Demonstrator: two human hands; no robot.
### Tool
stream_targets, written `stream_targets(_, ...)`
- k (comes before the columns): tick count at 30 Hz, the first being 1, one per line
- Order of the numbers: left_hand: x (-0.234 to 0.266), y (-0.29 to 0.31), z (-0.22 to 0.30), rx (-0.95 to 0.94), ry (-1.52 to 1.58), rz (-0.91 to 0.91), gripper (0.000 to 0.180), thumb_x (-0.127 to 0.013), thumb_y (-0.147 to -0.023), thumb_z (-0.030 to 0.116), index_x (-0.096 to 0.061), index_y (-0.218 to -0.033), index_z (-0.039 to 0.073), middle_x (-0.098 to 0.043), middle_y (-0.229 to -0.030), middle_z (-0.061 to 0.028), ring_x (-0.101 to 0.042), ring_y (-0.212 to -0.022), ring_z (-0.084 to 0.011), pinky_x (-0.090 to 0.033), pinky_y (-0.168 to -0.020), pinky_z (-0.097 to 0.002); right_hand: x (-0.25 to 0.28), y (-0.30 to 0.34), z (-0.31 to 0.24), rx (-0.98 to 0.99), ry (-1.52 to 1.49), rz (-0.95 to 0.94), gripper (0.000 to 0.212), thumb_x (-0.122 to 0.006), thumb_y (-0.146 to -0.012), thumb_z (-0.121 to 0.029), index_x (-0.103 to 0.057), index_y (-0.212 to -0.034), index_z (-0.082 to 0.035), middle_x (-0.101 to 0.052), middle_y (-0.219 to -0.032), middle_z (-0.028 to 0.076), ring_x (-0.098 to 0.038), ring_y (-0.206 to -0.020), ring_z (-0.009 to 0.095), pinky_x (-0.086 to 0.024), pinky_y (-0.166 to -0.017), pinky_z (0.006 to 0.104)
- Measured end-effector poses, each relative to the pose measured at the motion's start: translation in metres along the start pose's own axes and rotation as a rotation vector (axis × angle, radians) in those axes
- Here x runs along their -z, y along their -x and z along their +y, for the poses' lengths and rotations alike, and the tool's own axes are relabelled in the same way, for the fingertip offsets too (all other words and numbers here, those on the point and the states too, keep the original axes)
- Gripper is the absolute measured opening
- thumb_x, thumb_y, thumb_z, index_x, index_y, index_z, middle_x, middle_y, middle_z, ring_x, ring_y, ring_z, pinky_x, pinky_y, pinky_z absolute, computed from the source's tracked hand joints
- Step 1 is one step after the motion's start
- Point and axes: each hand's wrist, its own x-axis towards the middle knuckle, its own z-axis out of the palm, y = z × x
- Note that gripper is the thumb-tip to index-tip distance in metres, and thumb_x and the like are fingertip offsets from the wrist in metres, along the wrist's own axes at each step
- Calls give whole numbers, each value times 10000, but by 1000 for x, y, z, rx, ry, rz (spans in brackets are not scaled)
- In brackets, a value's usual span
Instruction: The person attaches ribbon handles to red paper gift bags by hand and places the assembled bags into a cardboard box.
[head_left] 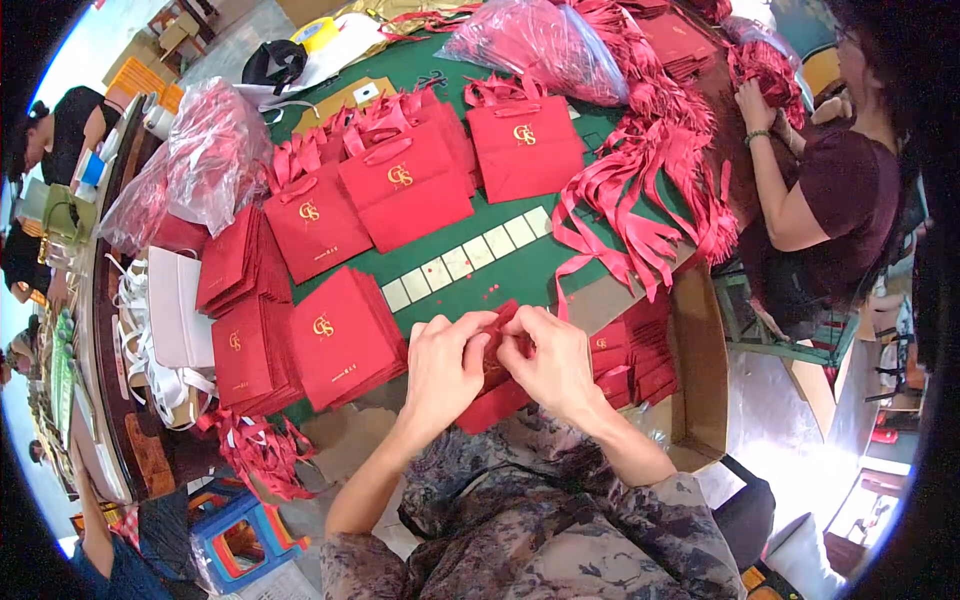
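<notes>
At the table's near edge, a small red paper bag [494, 403] is between my two hands, upper edge toward the table. My left hand [445, 362] pinches its top edge from the left, thumb and fingers bent together. From the other side my right hand [553, 358] grips the same edge, its fingertips close to the left ones. Whatever lies right under the fingertips is hidden. Beyond my hands, a strip of pale cards [464, 263] lies on the green tabletop [470, 312], with tiny red bits scattered about.
Stacks of flat red bags [345, 340] lie at left; bags with ribbon handles [525, 148] stand behind. Loose red ribbons [640, 185] spread at right. An open cardboard box [700, 365] holding red bags is by my right arm. A co-worker [830, 190] handles ribbons at far right.
</notes>
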Motion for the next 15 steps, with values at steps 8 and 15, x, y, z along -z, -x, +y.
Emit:
stream_targets(8,-7,6,10,-70,-32,69,218,-638,-859,77,-715,-1059,117,-631,-742,-92,-559,-713,-274,-401,-722,-392,9,-6,5,-91,14,-115,150,-709,-777,-107,-610,-858,-27,-663,-751,145,-648,-621,251,-509,-589,355)
stream_targets(15,-12,7,11,-139,-55,139,231,-614,-852,49,-687,-1066,98,-665,-791,-71,-574,-740,-267,-402,-741,-394,8,-5,7,-162,-171,-98,129,-702,-838,-67,-596,-877,-3,-662,-720,77,-655,-663,124,-519,-605,288)
